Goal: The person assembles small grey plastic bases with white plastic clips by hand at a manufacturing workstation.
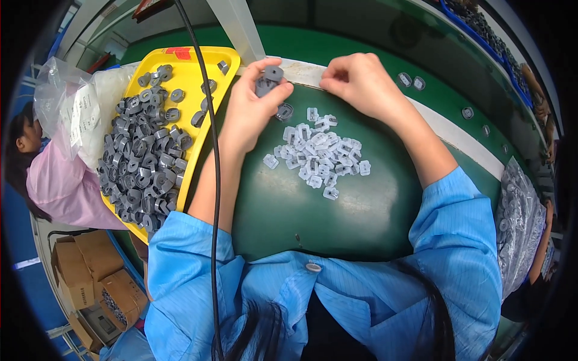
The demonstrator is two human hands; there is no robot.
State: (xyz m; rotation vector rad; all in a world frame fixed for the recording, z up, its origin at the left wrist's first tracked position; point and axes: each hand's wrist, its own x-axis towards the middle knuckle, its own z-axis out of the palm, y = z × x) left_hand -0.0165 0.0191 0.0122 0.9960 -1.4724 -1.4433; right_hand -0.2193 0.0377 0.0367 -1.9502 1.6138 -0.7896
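My left hand [248,108] is closed around a few dark grey plastic parts [268,80], one of which sticks up between thumb and fingers. Just below its thumb, another grey part [284,111] lies on the green work surface [271,210]. My right hand [365,84] hovers by the white rail, thumb and fingertips pinched together; whether anything small is between them is hidden. Between and below my hands is a loose pile of small translucent clear plastic pieces [325,150], each with a slot-like opening.
A yellow tray [226,57] heaped with grey parts [141,156] stands at left. A black cable [214,180] hangs across the view. Beyond the white rail [469,144], several parts lie on a green belt [361,42]. A bagged batch [521,222] sits right; a person in pink [72,174] is at left.
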